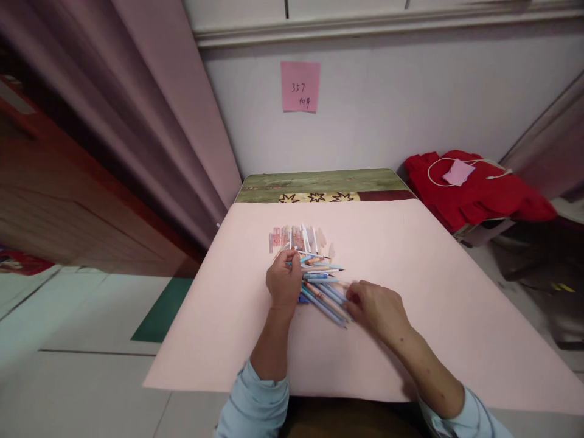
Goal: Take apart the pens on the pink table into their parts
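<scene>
A loose pile of pens and pen parts (325, 298) in blue, lilac, white and orange lies on the pink-covered table. My left hand (283, 278) is at the left side of the pile, thumb and fingers pinched together. A thin white stick with a dark tip (314, 253) runs out to the right from its fingertips, apparently held there. At the pile's right side, my right hand (378, 305) has its fingers curled and closed by the pen tips. What they hold, if anything, is hidden. Beyond the left hand, caps and clear pen parts (296, 236) lie in a rough row.
A pale pink sheet (438, 328) covers the table, with a green patterned strip (319, 180) showing at the back. A red cloth (479, 191) with a white cable lies at the right. A pink note (300, 87) is on the wall; a curtain (177, 109) hangs at left.
</scene>
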